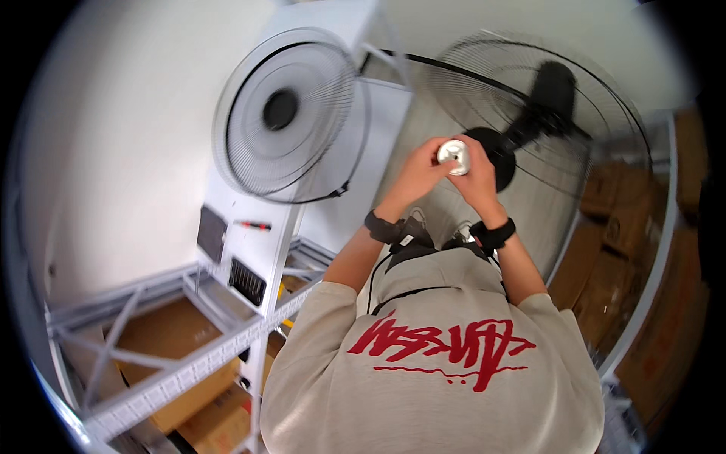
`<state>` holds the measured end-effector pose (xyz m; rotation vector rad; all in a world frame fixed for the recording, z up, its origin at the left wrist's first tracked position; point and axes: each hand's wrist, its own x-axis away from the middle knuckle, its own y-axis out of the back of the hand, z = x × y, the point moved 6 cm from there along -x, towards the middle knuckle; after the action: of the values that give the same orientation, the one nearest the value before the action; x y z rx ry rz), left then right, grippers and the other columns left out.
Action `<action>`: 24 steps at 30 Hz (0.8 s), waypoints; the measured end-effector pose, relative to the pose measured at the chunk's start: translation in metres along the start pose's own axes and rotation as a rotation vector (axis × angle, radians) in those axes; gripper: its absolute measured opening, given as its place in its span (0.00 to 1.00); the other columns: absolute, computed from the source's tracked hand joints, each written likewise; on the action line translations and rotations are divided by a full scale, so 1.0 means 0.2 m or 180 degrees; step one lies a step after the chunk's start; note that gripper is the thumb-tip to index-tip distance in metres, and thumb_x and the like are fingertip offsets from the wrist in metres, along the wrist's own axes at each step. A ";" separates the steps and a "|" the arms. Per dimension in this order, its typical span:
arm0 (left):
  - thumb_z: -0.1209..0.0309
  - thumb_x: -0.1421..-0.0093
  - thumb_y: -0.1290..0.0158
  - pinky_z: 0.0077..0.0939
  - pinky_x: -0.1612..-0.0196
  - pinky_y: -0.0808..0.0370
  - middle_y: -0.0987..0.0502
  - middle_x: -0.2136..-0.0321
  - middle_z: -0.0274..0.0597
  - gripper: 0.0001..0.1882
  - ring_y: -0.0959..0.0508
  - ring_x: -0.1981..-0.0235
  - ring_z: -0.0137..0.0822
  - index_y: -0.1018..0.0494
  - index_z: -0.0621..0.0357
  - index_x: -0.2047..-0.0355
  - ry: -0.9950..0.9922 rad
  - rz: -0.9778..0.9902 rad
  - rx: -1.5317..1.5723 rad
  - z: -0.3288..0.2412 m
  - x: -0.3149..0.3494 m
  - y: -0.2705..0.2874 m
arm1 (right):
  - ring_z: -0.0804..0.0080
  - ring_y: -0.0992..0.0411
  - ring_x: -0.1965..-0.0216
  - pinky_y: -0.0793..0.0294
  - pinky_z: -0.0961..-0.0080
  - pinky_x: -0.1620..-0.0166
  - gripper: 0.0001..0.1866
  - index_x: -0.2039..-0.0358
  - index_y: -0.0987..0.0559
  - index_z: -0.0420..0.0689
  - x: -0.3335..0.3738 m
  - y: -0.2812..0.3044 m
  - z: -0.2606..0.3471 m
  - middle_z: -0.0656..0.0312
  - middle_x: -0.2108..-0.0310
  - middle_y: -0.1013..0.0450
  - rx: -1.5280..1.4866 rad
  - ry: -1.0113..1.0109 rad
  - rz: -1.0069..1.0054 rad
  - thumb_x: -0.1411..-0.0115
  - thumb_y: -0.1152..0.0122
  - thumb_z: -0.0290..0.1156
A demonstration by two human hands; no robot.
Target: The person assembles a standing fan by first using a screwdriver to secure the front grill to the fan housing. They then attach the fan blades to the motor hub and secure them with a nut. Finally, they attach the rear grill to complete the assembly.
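Both my hands grip a small white round part (454, 147) with a dark hole in its middle, out in front of my body. My left hand (417, 174) closes on it from the left, with a thumb over its lower edge. My right hand (479, 180) wraps its right side. Just beyond my hands stands a black pedestal fan (556, 91) on the floor, its wire cage blurred. A round wire fan guard (281, 110) with a black centre disc rests on the white shelf to my left.
On the white shelf (261, 219) lie a red-and-black screwdriver (255, 225), a dark flat case (212, 233) and a black bit set (247, 281). Cardboard boxes (605, 280) fill a rack at right. More boxes (193, 390) sit under the metal frame at lower left.
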<state>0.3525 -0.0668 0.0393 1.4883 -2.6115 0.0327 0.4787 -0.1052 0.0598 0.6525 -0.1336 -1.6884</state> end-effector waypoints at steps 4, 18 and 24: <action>0.77 0.40 0.45 0.23 0.53 0.26 0.25 0.54 0.40 0.23 0.25 0.54 0.28 0.35 0.65 0.45 -0.0125 -0.0663 0.0004 -0.10 0.19 0.29 | 0.64 0.25 0.60 0.26 0.74 0.66 0.35 0.43 0.33 0.46 -0.08 -0.22 0.17 0.57 0.52 0.29 -0.0385 -0.0202 0.0515 0.53 0.31 0.26; 0.76 0.42 0.43 0.22 0.66 0.19 0.31 0.53 0.48 0.21 0.20 0.67 0.36 0.32 0.67 0.49 -0.0188 -0.4513 -0.0461 -0.05 1.55 1.52 | 0.80 0.28 0.71 0.32 0.84 0.73 0.22 0.49 0.27 0.44 -0.06 -0.65 0.44 0.62 0.56 0.27 -0.0619 0.0095 0.1129 0.45 0.38 0.24; 0.72 0.44 0.40 0.28 0.59 0.23 0.26 0.57 0.46 0.22 0.22 0.58 0.36 0.31 0.67 0.50 -0.0388 -0.3863 -0.1921 -0.06 1.27 1.52 | 0.80 0.29 0.73 0.32 0.83 0.74 0.16 0.53 0.25 0.43 -0.09 -0.71 0.49 0.63 0.59 0.26 -0.0512 0.0218 0.1010 0.43 0.39 0.24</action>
<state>-0.0338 -0.1269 0.0984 2.4508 -1.1605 -0.8606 0.3085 -0.0815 0.0861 0.5367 -0.0486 -1.3545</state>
